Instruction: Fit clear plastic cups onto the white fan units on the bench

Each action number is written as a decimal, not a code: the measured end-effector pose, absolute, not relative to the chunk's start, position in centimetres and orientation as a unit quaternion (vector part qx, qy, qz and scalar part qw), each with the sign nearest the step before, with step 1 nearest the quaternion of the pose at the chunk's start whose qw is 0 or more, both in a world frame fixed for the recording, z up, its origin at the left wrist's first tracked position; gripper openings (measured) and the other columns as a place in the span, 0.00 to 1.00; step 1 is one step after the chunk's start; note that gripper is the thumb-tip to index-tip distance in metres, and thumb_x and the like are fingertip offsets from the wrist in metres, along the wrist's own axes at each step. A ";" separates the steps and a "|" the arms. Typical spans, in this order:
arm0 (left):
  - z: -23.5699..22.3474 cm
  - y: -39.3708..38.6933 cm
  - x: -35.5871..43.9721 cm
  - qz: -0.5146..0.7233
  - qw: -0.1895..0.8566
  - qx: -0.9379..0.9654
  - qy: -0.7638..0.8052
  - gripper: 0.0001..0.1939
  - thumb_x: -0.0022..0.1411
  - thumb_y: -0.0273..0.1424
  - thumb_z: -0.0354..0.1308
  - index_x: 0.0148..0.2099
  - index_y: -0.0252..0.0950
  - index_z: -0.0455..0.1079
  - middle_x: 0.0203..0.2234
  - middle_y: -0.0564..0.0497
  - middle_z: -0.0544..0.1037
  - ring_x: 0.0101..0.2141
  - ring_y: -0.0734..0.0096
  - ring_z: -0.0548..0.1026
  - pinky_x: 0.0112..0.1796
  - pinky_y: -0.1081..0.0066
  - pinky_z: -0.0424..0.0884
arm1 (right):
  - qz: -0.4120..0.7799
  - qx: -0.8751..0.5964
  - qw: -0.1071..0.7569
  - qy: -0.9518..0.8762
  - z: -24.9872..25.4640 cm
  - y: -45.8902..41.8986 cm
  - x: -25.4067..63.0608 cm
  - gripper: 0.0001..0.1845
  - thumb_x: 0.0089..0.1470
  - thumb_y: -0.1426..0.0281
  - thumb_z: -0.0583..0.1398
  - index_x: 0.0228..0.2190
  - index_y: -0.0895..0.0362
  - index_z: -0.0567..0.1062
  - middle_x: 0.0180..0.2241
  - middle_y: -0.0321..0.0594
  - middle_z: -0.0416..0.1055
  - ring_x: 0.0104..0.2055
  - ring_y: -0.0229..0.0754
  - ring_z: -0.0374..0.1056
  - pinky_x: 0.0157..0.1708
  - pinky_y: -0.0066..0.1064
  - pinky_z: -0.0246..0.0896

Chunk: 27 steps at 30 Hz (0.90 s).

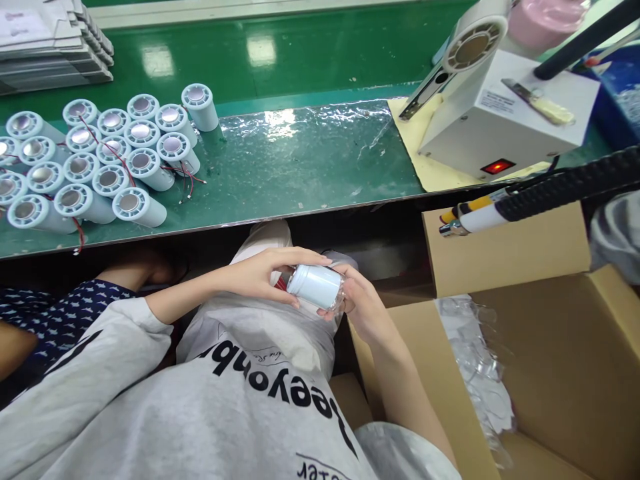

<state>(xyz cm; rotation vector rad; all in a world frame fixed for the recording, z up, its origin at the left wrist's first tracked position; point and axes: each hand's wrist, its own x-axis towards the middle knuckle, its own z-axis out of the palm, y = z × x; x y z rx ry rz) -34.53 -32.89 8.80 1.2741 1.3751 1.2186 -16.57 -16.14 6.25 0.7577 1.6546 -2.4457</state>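
Above my lap, a pale-blue cylinder (316, 285) lies almost level between my two hands. My left hand (273, 272) curls round its left end, thumb below and fingers along the top. At the other end my right hand (359, 293) grips it where a clear plastic piece (341, 297) shows; whether that is a sleeve or a cup I cannot tell. A bit of red shows by my left palm. On the green bench to the left stand several similar pale-blue cylinders (143, 133) with round metal centres, some trailing thin red and black wires (189, 181).
A white box-shaped machine (505, 113) with a lit red switch sits on the bench at right. Its black hose (570, 183) and metal-tipped handpiece hang over the edge. An open carton (560, 347) holding clear plastic pieces (475, 373) is at my right. Another person's patterned clothing (75, 320) is at left.
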 end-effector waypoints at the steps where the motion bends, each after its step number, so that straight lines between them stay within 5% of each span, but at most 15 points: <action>1: 8.8 -32.9 -34.5 0.491 0.438 0.512 0.553 0.36 0.55 0.33 0.73 0.65 0.46 0.70 0.65 0.43 0.72 0.65 0.53 0.69 0.61 0.56 0.69 | -0.806 0.251 0.048 0.534 6.1 -16.3 -16.6 0.31 0.49 0.41 0.66 0.39 0.53 0.70 0.24 0.34 0.75 0.19 0.41 0.74 0.17 0.30 0.72; 5: 8.8 -33.0 -34.4 0.502 0.455 0.490 0.549 0.37 0.54 0.31 0.73 0.66 0.46 0.70 0.65 0.43 0.71 0.65 0.53 0.69 0.61 0.57 0.71 | -0.822 0.245 0.047 0.512 5.9 -16.8 -17.0 0.32 0.48 0.38 0.65 0.37 0.53 0.70 0.21 0.33 0.74 0.16 0.40 0.71 0.12 0.27 0.66; 12: 6.3 -29.3 -35.2 0.561 0.548 0.366 0.501 0.47 0.46 0.28 0.78 0.68 0.41 0.67 0.65 0.37 0.71 0.63 0.51 0.72 0.62 0.55 0.69 | -0.837 0.283 -0.031 0.468 4.7 -15.8 -17.7 0.33 0.46 0.39 0.66 0.37 0.53 0.71 0.25 0.35 0.77 0.19 0.39 0.72 0.17 0.28 0.70; 21: 3.2 -13.7 -35.0 0.532 0.621 0.330 0.472 0.45 0.35 0.32 0.82 0.58 0.30 0.76 0.55 0.35 0.80 0.58 0.47 0.76 0.63 0.49 0.66 | -0.824 0.398 -0.238 0.326 1.0 -8.9 -17.3 0.25 0.62 0.46 0.56 0.34 0.56 0.74 0.21 0.38 0.76 0.18 0.36 0.68 0.15 0.22 0.62; 27: 3.0 -9.5 -34.8 0.508 0.627 0.367 0.463 0.42 0.36 0.35 0.82 0.55 0.29 0.78 0.55 0.35 0.80 0.59 0.44 0.75 0.64 0.47 0.63 | -0.821 0.403 -0.278 0.293 0.4 -5.9 -17.1 0.24 0.67 0.51 0.52 0.34 0.56 0.75 0.21 0.38 0.76 0.17 0.35 0.69 0.14 0.21 0.61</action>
